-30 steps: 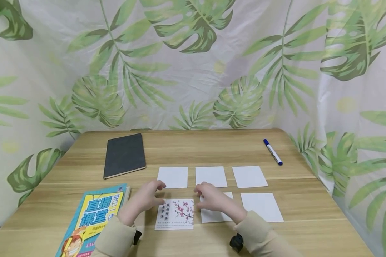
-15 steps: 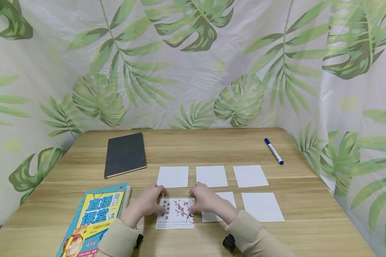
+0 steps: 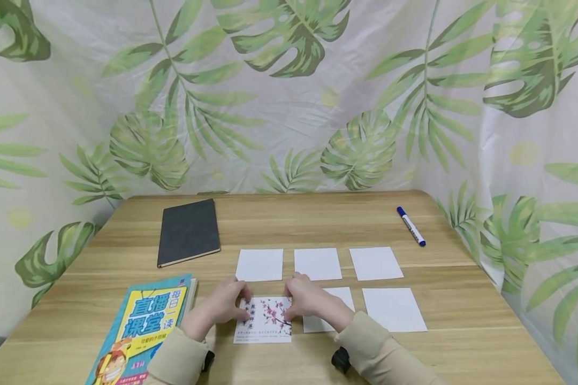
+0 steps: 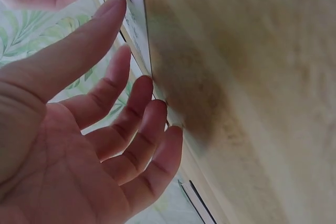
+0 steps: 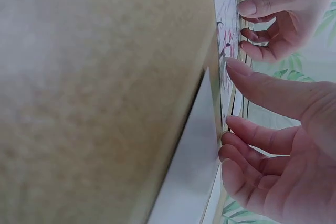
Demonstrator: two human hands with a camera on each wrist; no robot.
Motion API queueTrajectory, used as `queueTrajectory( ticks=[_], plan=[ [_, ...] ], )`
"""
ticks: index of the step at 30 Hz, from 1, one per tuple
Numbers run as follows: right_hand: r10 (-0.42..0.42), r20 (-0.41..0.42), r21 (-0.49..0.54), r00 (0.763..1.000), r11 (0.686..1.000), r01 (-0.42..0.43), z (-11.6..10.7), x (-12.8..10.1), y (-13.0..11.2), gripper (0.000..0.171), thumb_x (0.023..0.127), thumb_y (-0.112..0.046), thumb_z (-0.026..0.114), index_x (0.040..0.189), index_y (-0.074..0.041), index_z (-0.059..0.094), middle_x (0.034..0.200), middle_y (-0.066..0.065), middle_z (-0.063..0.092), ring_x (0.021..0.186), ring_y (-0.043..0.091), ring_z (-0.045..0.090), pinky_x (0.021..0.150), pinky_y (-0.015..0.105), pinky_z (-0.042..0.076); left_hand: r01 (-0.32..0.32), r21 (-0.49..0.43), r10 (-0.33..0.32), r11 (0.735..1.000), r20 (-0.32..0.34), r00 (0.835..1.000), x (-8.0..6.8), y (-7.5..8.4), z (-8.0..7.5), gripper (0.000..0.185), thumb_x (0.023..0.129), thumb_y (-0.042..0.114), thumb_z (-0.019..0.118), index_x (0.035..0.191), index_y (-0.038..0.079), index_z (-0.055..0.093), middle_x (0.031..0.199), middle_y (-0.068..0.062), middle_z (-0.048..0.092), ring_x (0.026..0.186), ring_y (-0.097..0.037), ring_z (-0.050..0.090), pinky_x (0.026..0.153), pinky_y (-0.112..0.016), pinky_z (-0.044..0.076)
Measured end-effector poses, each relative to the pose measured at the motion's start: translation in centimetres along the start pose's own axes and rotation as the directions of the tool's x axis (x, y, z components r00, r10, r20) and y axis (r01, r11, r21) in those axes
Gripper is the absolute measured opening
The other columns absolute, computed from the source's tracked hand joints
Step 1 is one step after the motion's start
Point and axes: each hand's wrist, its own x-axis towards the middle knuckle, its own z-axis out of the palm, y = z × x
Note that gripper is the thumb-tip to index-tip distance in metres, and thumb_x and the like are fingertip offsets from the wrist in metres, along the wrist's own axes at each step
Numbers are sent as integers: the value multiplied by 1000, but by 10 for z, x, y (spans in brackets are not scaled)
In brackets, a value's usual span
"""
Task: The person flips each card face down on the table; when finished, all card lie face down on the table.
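A square card printed with pink blossoms and writing (image 3: 264, 321) lies face up near the front of the wooden table (image 3: 462, 299). My left hand (image 3: 238, 299) touches the card's upper left edge with relaxed fingers. My right hand (image 3: 294, 300) touches its upper right edge in the same way. In the left wrist view the left hand (image 4: 131, 77) has its fingertips against the card (image 4: 134, 19). In the right wrist view the right hand (image 5: 236, 103) meets the card (image 5: 227, 35) likewise. Neither hand lifts it. Several blank white cards (image 3: 318, 263) lie in rows around it.
A black notebook (image 3: 189, 231) lies at the back left. A colourful book (image 3: 139, 329) sits at the front left. A blue-capped marker (image 3: 411, 226) lies at the back right. A leaf-print curtain (image 3: 289, 96) encloses the table on three sides.
Both hands have drawn inward onto the blossom card. The right hand slid left off the blank card beside it; the left hand moved slightly right.
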Motion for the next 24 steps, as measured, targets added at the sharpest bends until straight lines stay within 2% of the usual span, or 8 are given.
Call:
queueTrajectory(
  ticks=[5, 10, 16, 21, 24],
  plan=[
    [13, 30, 6, 999, 1000, -13, -2, 1, -1, 34, 64, -18, 85, 83, -5, 61, 80, 0, 53, 76, 12, 42, 68, 22, 36, -5, -17, 6, 1000, 6, 1000, 1, -1, 1, 32, 66, 6, 82, 88, 9, 59, 89, -3, 51, 82, -16, 45, 77, -33, 42],
    [14, 62, 42, 998, 999, -17, -4, 3, -2, 33, 66, -14, 84, 86, -4, 60, 82, 1, 56, 72, 11, 45, 64, 21, 39, -14, -15, 14, 1000, 11, 1000, 2, -1, 2, 31, 66, 6, 82, 88, 9, 59, 88, -4, 51, 82, -16, 45, 77, -34, 42],
    [2, 71, 44, 998, 999, -6, -5, 5, -3, 40, 64, -14, 85, 93, -4, 60, 89, 2, 59, 77, 10, 49, 70, 21, 45, -31, 5, 31, 1000, -7, 999, -1, 1, 2, 33, 67, 6, 82, 90, 11, 60, 91, -4, 53, 84, -17, 45, 78, -35, 41],
    [25, 115, 153, 993, 987, -43, -8, 5, -1, 33, 66, -12, 84, 87, -6, 59, 80, 0, 55, 68, 9, 44, 57, 20, 38, -34, 23, 35, 999, -48, 998, -6, 4, 2, 35, 67, 8, 82, 93, 14, 60, 93, -4, 52, 86, -18, 44, 78, -36, 39],
    [26, 133, 273, 991, 960, -62, -10, 5, 2, 31, 67, -8, 82, 85, -4, 57, 74, 0, 52, 61, 10, 44, 52, 20, 35, -77, 25, 78, 997, -57, 995, -8, 5, 4, 31, 68, 4, 78, 91, 14, 60, 90, -4, 52, 83, -18, 45, 74, -33, 39]
  ],
)
